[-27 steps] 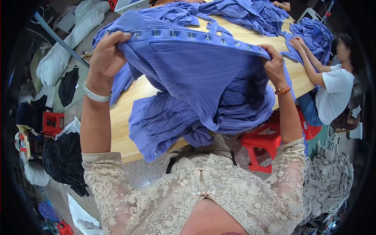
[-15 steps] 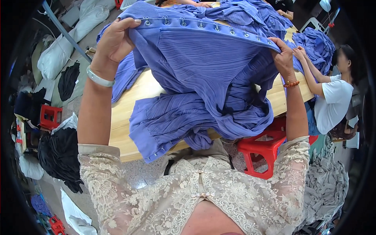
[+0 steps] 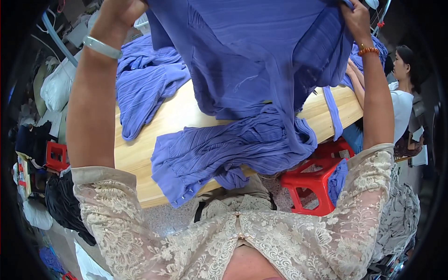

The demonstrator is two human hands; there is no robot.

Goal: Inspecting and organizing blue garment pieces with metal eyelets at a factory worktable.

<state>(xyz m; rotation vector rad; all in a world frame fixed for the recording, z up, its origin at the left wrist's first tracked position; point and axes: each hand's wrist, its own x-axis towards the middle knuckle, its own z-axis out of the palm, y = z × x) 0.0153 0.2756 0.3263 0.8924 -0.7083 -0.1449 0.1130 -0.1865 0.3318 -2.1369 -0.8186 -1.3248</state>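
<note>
A blue-violet pleated garment (image 3: 247, 51) hangs stretched between my two raised hands above the table. My left hand (image 3: 125, 10), cut off by the top edge of the view, grips its left upper corner. Its right upper corner is held by my right hand (image 3: 357, 19), fingers closed round the cloth. The garment's upper edge lies out of view. Lower folds drape onto more blue-violet cloth (image 3: 210, 149) bunched at the near edge of the wooden table (image 3: 135, 156); small metal fasteners line a band at its near left corner. I cannot tell whether both are one piece.
Another blue-violet garment (image 3: 144, 88) lies at the table's left. A co-worker (image 3: 401, 98) in white sits at the right, arms on the table. A red plastic stool (image 3: 310, 184) stands below the right edge. Grey cloth (image 3: 396, 219) is heaped right, black cloth (image 3: 65, 200) left.
Both hands have risen and spread apart, lifting the garment. Its fastener-lined edge has gone out of the top of the view, and more tabletop shows at the left.
</note>
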